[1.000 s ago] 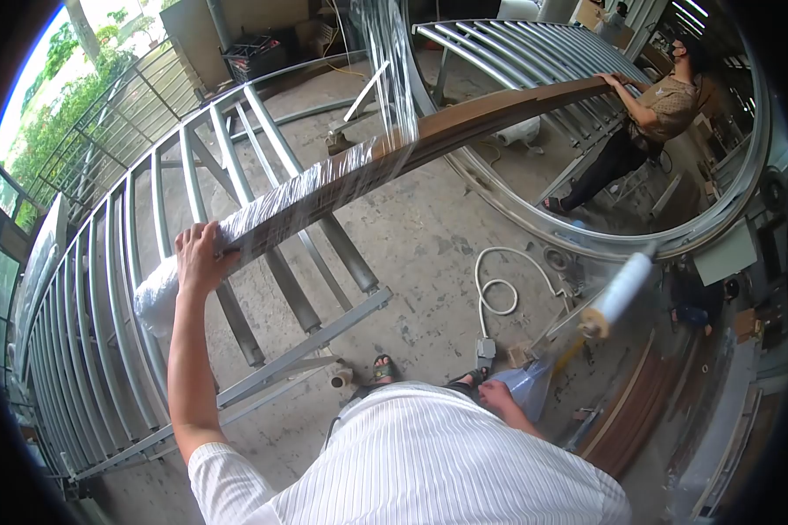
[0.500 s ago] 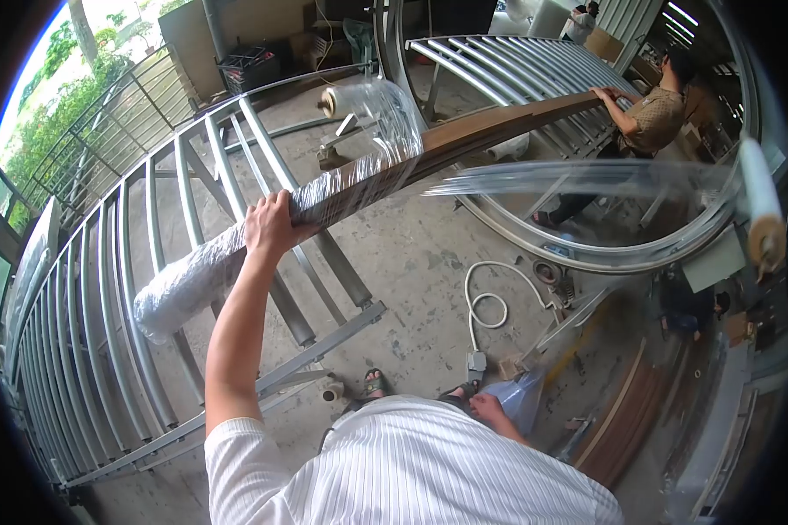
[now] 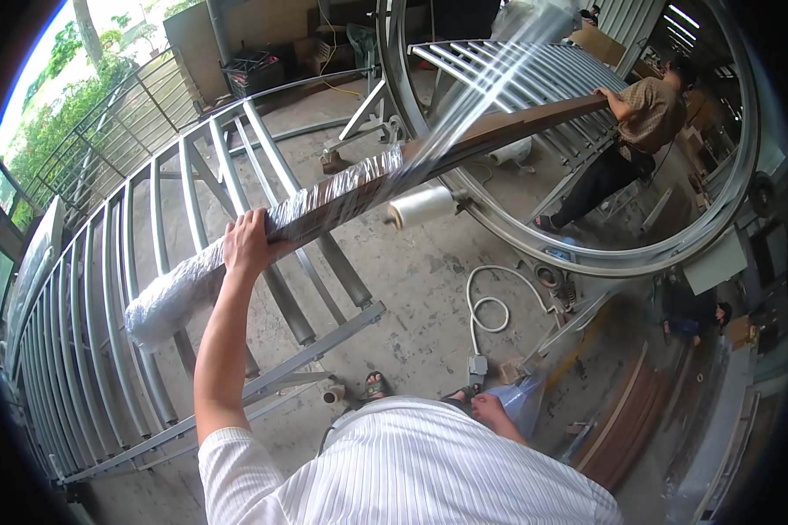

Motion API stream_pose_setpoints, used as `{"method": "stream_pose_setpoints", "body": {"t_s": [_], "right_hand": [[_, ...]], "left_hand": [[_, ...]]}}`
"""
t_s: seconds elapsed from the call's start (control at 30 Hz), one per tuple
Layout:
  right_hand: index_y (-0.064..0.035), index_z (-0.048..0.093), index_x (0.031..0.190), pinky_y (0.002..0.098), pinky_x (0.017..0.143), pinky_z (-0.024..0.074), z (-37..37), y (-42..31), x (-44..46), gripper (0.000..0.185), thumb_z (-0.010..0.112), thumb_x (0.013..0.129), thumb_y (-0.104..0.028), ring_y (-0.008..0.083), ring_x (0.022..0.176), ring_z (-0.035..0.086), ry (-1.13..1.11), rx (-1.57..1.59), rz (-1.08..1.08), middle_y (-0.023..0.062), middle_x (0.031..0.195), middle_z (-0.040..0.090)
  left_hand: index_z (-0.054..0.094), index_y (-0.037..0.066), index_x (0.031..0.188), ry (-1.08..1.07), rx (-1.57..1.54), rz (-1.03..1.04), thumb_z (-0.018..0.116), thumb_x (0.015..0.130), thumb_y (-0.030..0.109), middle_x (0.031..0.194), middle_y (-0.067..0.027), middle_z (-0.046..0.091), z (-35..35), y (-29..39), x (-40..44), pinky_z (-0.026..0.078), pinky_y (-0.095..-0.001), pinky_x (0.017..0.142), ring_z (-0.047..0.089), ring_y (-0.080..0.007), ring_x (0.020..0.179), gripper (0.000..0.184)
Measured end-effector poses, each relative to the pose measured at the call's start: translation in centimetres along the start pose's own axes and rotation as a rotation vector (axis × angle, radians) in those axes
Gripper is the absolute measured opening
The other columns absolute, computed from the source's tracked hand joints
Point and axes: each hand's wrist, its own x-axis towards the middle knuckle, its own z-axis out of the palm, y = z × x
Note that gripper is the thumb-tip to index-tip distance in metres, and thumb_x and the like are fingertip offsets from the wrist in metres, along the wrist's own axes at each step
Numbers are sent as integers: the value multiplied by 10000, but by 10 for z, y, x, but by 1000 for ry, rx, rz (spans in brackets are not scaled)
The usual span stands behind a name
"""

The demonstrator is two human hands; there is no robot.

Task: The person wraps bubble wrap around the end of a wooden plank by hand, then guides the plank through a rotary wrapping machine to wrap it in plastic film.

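A long bundle of brown boards [image 3: 490, 133] runs up to the right through a large metal ring [image 3: 587, 262]. Clear stretch film [image 3: 341, 191] covers its near part, and the near end is a thick, film-wrapped butt [image 3: 171, 302]. My left hand [image 3: 249, 242] grips the bundle from above, over the film. A roll of stretch film [image 3: 425, 208] sits on the ring just below the bundle, and a blurred band of film crosses the boards. Down by my hip, my right hand [image 3: 488, 409] is near a bluish plastic sheet [image 3: 518, 401]; its fingers are partly hidden.
Another person [image 3: 652, 114] holds the far end of the boards. Metal roller stands [image 3: 87, 289] lie under the near end, with more rollers [image 3: 534, 74] beyond the ring. A white cable [image 3: 471, 306] coils on the floor. Brown boards [image 3: 626, 420] lie at right.
The bundle and my left hand have shifted slightly down and left. One film roll has swung round the ring to below the bundle. The wrapped length beyond my hand looks changed.
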Motion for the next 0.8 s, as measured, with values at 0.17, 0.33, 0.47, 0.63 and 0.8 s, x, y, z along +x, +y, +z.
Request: {"method": "stream_pose_setpoints", "body": {"t_s": [0.17,0.33,0.47,0.63,0.8], "right_hand": [[-23,708,1099,306,550,513,6,-12,-7,204,698,967,-179,139,654,654,-38,8,14,60,865,714],[-12,720,1033,309,592,539,11,8,-4,173,700,957,-167,150,683,671,-10,7,-33,56,865,722],[24,724,1155,336,681,597,9,32,9,342,740,931,-233,195,728,737,-32,-53,-29,113,916,770],[-2,740,1124,335,680,591,3,20,12,301,742,930,-233,185,721,733,-11,-33,-18,107,912,770],[-13,744,1114,323,670,583,7,-18,-6,284,743,935,-233,172,705,718,24,-34,14,98,908,765]], "left_hand": [[601,82,1220,15,22,7,873,678,558,1116,-112,680,-5,-9,-8,452,-445,969,656,-291,1092,770],[616,71,1201,-16,-12,-7,883,678,509,1099,-123,680,-16,-19,-17,444,-449,971,649,-319,1083,732],[626,83,1228,0,-7,-31,897,644,513,1123,-107,673,-20,-33,-27,446,-440,991,629,-304,1126,775],[631,101,1264,-78,39,-89,901,628,494,1159,-80,654,-35,-39,-32,448,-439,1006,588,-309,1154,795],[636,112,1227,1,51,-55,914,613,459,1137,-71,635,-31,-43,-37,451,-429,998,580,-297,1145,759]]}}
